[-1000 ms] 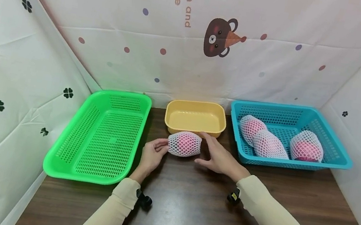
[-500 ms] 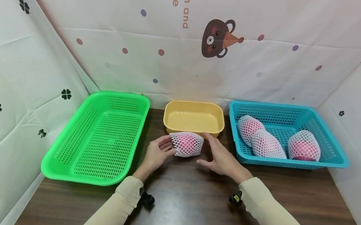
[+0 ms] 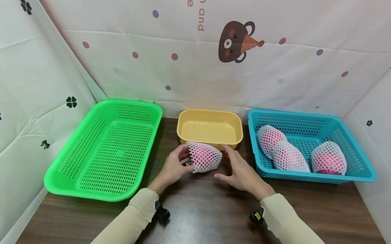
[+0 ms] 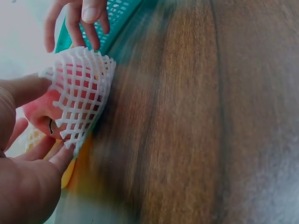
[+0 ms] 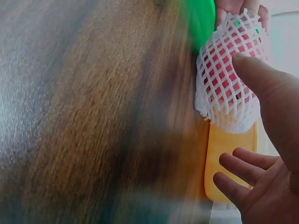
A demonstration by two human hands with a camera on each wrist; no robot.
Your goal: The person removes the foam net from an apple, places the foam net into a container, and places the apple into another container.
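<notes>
In front of the yellow tub lies an apple (image 4: 41,109) in a white foam fruit net (image 3: 208,158). The apple's stem end shows at the net's open left end in the left wrist view. My left hand (image 3: 174,165) grips the net's rim there, thumb and fingers on opposite sides of the opening. On the other side my right hand (image 3: 243,174) stays beside the net's far end, fingers spread and holding nothing. In the right wrist view its thumb overlaps the net; whether it touches cannot be told.
A green basket (image 3: 152,145) stands at the left. Behind the apple is a yellow tub (image 3: 209,131). At the right, a blue basket (image 3: 361,178) holds several pink fruits in foam nets (image 3: 329,158). White printed sheets (image 3: 140,9) enclose the dark wooden table (image 3: 207,236).
My left hand has moved right, from the net's tip to around its open end. The net has widened there and shifted slightly right. My right hand has barely moved.
</notes>
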